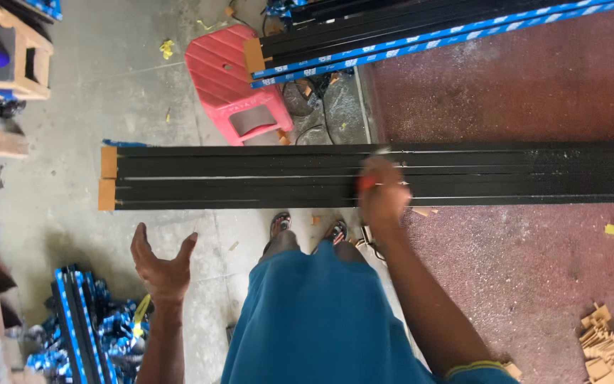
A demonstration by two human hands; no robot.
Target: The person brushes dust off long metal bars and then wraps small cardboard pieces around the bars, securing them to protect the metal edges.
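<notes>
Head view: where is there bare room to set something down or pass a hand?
Free: red surface between the wrapped bars and black bars, and below those; grey floor beside the stool. Crowded: wood scraps, blue wrapping near the left hand.

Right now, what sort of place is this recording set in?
Probably a workshop handling long metal profiles. Black profiles with cardboard-capped ends lie across the worktable under the right hand, blue-wrapped lengths are stacked behind, and cardboard offcuts litter the table. The left hand is open.
</notes>
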